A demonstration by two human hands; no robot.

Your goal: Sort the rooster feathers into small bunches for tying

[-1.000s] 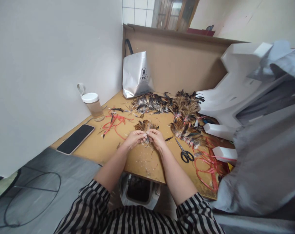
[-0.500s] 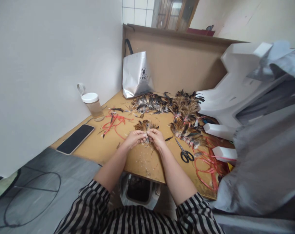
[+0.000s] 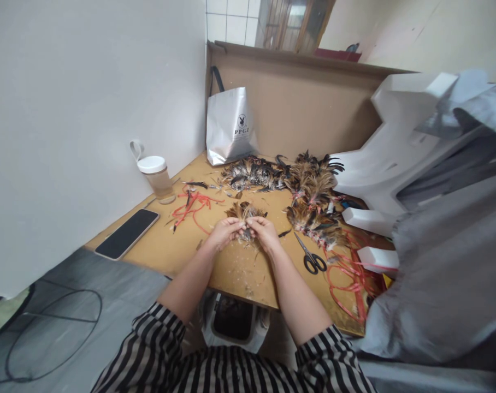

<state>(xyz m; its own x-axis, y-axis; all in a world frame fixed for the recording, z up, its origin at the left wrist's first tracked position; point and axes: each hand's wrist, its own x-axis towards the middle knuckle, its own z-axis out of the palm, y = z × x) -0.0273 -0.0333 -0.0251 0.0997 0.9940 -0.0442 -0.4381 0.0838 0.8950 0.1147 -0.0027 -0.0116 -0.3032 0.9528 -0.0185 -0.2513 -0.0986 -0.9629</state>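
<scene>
My left hand (image 3: 227,231) and my right hand (image 3: 263,230) meet over a small pile of brown feathers (image 3: 244,209) on the table. Thumb and fingers of each hand are pinched together, the tips almost touching. Between them seems to be a feather, though its ends are mostly hidden by my fingers. Right of my hands lie black-handled scissors (image 3: 313,262), blades pointing away. Behind the scissors rests a bundle of brown and black feathers (image 3: 311,221) with pinkish bound ends.
More feather bundles (image 3: 254,173) lie at the back, before a silver bag (image 3: 230,128). Red string (image 3: 196,204) and a phone (image 3: 127,233) are on the left, near a lidded cup (image 3: 157,177). Red ribbon (image 3: 350,281) and a white frame (image 3: 375,164) stand right. Below the table edge is a bin (image 3: 234,319).
My left hand's fingertips have shifted very slightly away from the right hand's. Everything else looks the same.
</scene>
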